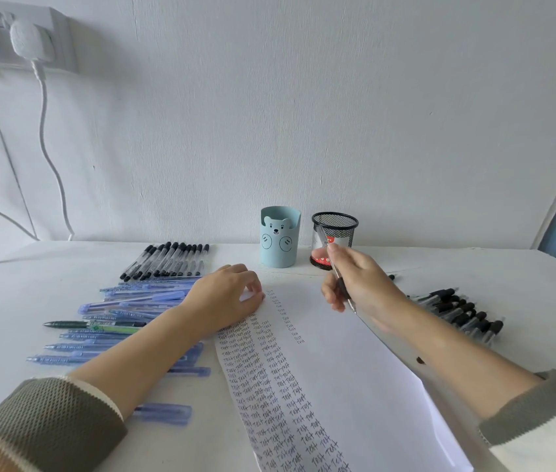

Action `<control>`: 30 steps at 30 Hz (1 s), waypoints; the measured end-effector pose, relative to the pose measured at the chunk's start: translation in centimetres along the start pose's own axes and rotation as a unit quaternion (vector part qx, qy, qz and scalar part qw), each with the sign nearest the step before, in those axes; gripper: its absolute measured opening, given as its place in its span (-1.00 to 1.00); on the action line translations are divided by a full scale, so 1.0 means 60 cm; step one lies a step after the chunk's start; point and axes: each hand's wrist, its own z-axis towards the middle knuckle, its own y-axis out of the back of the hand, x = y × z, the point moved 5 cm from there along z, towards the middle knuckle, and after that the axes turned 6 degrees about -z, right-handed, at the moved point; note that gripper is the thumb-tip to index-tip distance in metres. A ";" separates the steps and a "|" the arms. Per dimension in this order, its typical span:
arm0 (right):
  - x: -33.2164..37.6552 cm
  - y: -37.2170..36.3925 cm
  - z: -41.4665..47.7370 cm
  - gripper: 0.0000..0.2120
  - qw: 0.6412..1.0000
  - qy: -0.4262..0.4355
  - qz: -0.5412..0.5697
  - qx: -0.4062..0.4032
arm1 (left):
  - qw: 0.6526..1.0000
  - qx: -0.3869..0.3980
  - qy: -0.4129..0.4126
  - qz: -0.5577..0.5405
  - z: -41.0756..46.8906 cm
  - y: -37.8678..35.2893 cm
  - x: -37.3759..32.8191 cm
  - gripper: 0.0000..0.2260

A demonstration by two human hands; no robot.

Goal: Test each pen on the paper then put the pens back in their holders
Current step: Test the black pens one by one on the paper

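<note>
A white paper (pixel 348 362) lies in front of me, its left part filled with columns of the word "Test". My left hand (pixel 225 298) rests on the paper's top left corner, fingers loosely curled. My right hand (pixel 358 281) grips a clear pen (pixel 324 240) with a black grip, tip pointing down just above the paper's top right area. Behind the paper stand a light blue bear holder (pixel 279 237) and a black mesh holder (pixel 335 233); neither shows pens standing in it.
Blue pens (pixel 133 301) lie in a spread at the left, with a green pen (pixel 99 324) among them. A row of black-capped pens (pixel 170 260) lies behind them. More black-grip pens (pixel 457 311) lie at the right. White cables (pixel 43 131) hang from a wall socket.
</note>
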 end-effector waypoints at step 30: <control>-0.083 0.116 0.039 -0.60 0.831 -0.021 -0.552 0.069 | 0.975 0.081 -0.100 -0.183 0.010 -0.009 -0.058 -0.75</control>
